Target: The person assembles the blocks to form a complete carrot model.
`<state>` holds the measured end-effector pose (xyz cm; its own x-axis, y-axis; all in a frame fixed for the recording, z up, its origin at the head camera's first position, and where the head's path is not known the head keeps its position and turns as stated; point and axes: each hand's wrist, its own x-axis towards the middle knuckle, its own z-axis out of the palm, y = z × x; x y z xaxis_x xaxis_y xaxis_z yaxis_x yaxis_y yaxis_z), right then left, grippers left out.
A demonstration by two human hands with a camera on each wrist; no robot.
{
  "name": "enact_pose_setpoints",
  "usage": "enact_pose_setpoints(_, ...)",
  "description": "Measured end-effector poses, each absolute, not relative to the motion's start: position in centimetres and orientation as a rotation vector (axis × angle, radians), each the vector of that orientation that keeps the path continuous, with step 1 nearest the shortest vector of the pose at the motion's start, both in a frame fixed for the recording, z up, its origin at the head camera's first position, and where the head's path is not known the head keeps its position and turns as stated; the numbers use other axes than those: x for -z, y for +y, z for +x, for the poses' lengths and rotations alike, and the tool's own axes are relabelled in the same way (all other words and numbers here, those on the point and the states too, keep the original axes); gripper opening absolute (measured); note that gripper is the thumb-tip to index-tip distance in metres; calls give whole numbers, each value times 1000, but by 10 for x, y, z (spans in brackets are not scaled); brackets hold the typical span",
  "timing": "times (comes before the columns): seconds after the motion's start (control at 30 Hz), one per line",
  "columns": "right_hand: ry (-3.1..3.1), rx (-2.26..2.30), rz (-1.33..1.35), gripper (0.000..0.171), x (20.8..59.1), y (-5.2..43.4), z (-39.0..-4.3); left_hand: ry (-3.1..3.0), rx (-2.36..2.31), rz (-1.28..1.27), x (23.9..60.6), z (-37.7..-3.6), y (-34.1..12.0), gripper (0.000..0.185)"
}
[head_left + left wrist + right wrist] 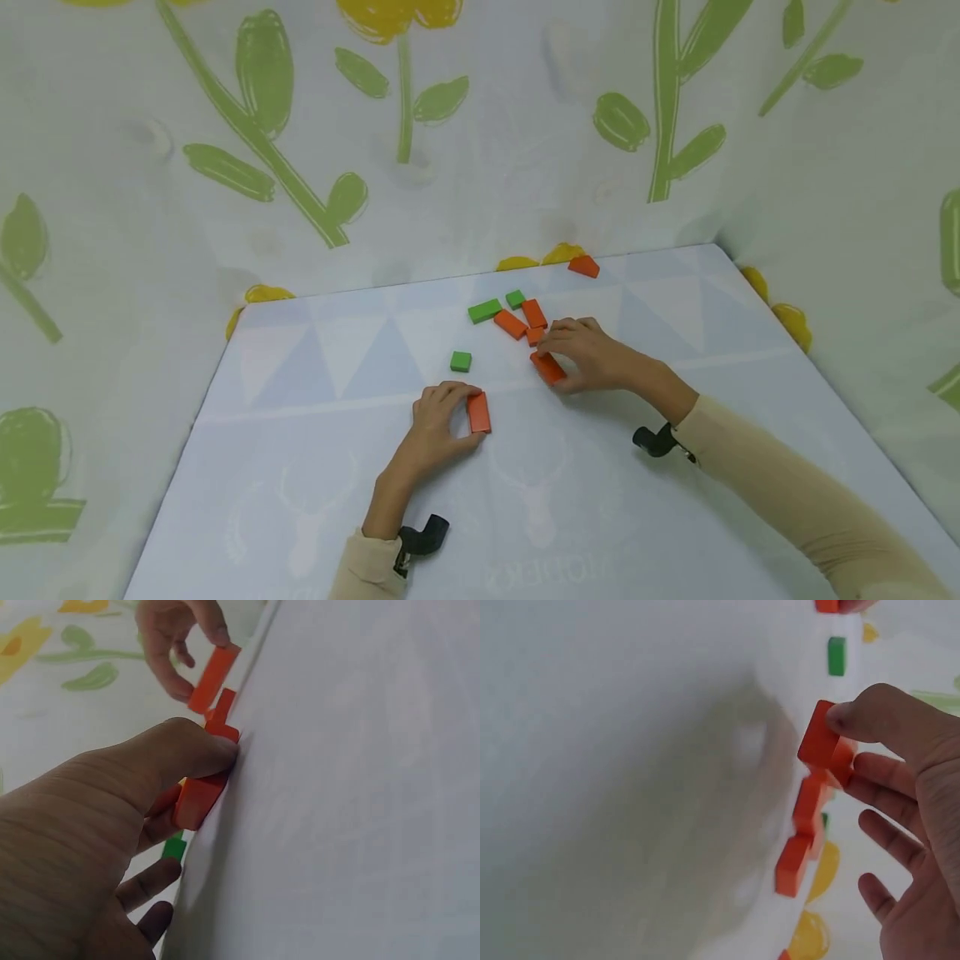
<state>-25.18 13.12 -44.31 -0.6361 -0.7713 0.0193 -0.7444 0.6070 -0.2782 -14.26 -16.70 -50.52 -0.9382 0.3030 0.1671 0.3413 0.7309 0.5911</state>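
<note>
My left hand [438, 423] pinches an orange rectangular block [478, 412] between thumb and fingers, low over the table near its middle. Farther back and to the right, my right hand [588, 354] grips another orange block [547, 367], thumb on the near end and fingers on the far end. Just beyond that block lie a small orange block [535, 336] and two longer orange blocks, one [511, 324] to the left and one [535, 313] behind. In the right wrist view, the gripped block [822, 735] is tilted, its other fingers spread loosely.
A small green block [461, 361] lies between the hands. Behind it are a longer green block [484, 311] and another small green one [515, 299]. An orange angled block [584, 266] sits at the table's back edge, against the flower-printed cloth [480, 208].
</note>
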Motion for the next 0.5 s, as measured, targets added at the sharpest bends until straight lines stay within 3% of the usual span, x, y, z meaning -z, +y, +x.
enact_pose_setpoints(0.5, 2871, 487, -1415, 48, 448, 91, -204, -2841, 1054, -545, 508, -139, -168, 57)
